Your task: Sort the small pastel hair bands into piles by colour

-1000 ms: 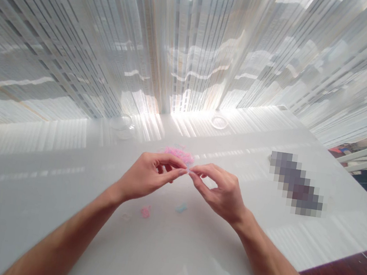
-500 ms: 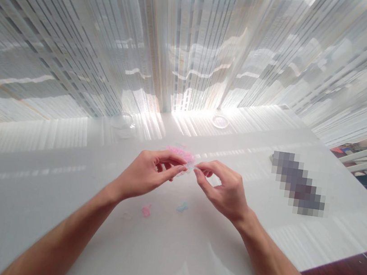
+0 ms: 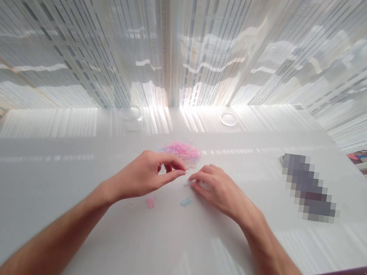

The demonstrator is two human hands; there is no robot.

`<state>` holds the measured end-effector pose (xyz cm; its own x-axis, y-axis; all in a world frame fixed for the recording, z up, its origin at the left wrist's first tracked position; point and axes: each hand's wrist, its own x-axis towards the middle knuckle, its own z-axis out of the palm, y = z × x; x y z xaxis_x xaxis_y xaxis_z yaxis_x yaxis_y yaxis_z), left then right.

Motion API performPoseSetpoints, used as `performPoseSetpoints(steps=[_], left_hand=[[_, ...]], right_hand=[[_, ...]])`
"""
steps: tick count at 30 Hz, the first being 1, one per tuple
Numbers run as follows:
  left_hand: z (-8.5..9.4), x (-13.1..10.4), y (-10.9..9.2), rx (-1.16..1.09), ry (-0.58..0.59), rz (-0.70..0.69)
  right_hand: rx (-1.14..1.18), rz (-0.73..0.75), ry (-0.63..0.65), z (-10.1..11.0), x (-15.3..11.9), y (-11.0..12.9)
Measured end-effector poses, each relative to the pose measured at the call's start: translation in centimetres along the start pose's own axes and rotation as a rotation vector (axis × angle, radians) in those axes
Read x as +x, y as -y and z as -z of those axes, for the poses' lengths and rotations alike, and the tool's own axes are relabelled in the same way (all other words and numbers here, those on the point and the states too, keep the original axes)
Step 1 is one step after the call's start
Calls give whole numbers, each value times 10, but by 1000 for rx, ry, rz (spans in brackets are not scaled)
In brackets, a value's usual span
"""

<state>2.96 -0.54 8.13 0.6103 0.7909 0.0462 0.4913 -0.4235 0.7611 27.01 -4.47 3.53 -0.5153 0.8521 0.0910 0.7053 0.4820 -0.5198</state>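
A pile of small pink and lilac pieces (image 3: pixel 183 151) lies on the white table just beyond my hands. My left hand (image 3: pixel 156 172) is pinched at its fingertips in front of the pile; what it holds, if anything, is too small to name. My right hand (image 3: pixel 214 187) rests low over the table, its fingertips closed near a small pale piece that I cannot make out well. Nearer to me lie a small blue cluster (image 3: pixel 186 201) and a small pink cluster (image 3: pixel 150 202).
Two clear round items stand at the far edge, one left (image 3: pixel 130 112) and one right (image 3: pixel 229 119). A blurred dark object (image 3: pixel 308 187) lies on the right of the white table (image 3: pixel 41 199). Striped sheer curtains (image 3: pixel 179 41) hang behind.
My hands have moved apart; the right has lowered to the table. More of the pink pile shows. The view has shifted slightly.
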Motion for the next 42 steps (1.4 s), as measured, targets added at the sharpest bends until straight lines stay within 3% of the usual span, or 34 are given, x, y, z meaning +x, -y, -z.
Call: performPoseSetpoints(steps=[4, 9, 15, 23, 33, 42], left_hand=[[-12, -24, -1, 2, -59, 42], [-35, -50, -4, -34, -277, 53], [-51, -59, 0, -86, -411, -132], [-55, -65, 12, -73, -389, -229], [-56, -69, 19, -14, -413, -133], [-53, -69, 18, 2, -396, -176]], right_hand=[[37, -7, -13, 3, -3, -2], [158, 111, -128, 2, -6, 6], [250, 252, -199, -7, -6, 19], [319, 288, -205, -11, -3, 29], [287, 278, -224, -11, -3, 28], [241, 286, -215, -11, -4, 28]])
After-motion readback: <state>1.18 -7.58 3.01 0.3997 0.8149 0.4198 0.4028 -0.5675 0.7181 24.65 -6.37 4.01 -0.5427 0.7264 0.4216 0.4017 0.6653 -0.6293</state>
